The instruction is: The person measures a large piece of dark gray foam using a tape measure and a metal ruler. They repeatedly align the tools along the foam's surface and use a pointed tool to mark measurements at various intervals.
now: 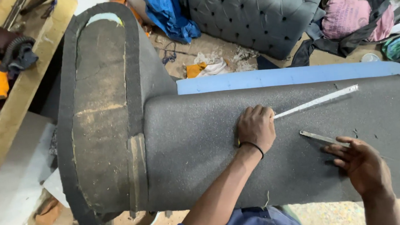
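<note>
The left hand (256,128) is closed in a loose fist and presses on the dark grey foam (203,150) that covers the sofa arm. From its knuckles a long metal ruler (318,101) goes away to the right and a little up, lying flat on the foam. The right hand (362,161) is half open, with its fingers (338,145) on a thin metal blade (320,137) that points to the left hand. Beyond the ruler is a blue foam strip (287,76), and further a grey buttoned sofa (254,13).
</note>
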